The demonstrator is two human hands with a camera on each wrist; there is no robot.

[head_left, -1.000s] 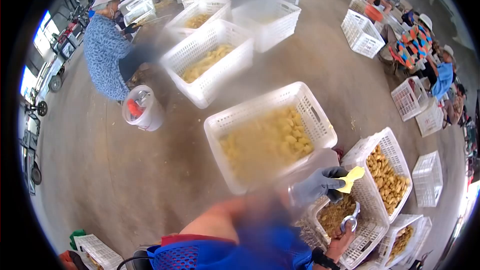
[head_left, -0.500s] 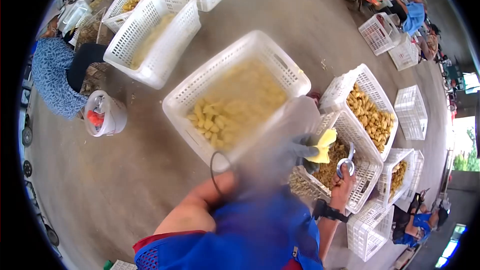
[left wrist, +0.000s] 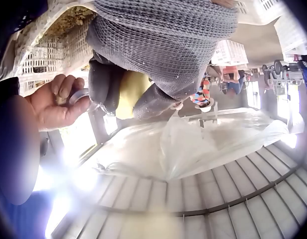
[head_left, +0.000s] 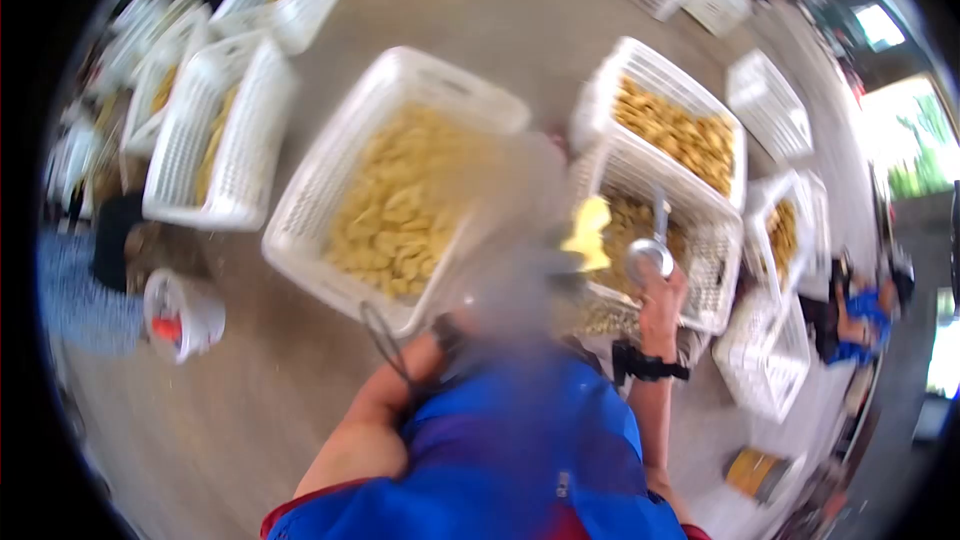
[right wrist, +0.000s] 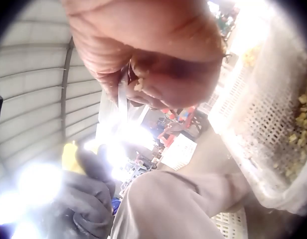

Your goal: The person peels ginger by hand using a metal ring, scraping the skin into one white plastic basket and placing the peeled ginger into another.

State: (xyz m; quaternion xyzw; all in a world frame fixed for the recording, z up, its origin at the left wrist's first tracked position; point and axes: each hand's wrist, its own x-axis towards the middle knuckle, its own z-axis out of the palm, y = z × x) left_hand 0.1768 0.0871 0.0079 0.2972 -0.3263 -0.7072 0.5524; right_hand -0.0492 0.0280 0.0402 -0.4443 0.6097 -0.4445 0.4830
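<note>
My left hand (left wrist: 158, 45), in a grey knit glove, grips a yellow piece of peeled ginger (left wrist: 129, 94) between its dark fingertips. In the head view a blurred smear hides most of that hand, while the ginger piece (head_left: 590, 232) shows beside it. My bare right hand (head_left: 660, 305) grips a shiny metal tool with a round end (head_left: 650, 258); in the right wrist view small pale crumbs cling to its curled fingers (right wrist: 151, 92). Both hands are at a white crate (head_left: 715, 260) with brownish scraps inside.
Left of my hands stands a large white crate (head_left: 300, 225) of peeled yellow ginger. Beyond the scrap crate is another crate (head_left: 590, 105) full of brown ginger. More crates, a white bucket (head_left: 205, 315) and seated people (head_left: 865, 325) are around. My knee (right wrist: 163, 199) is below my right hand.
The head view has swung right and down, shifting the crates leftward. Both hands keep hold of the ginger piece and the metal tool; the ginger now sits farther from my body's right side.
</note>
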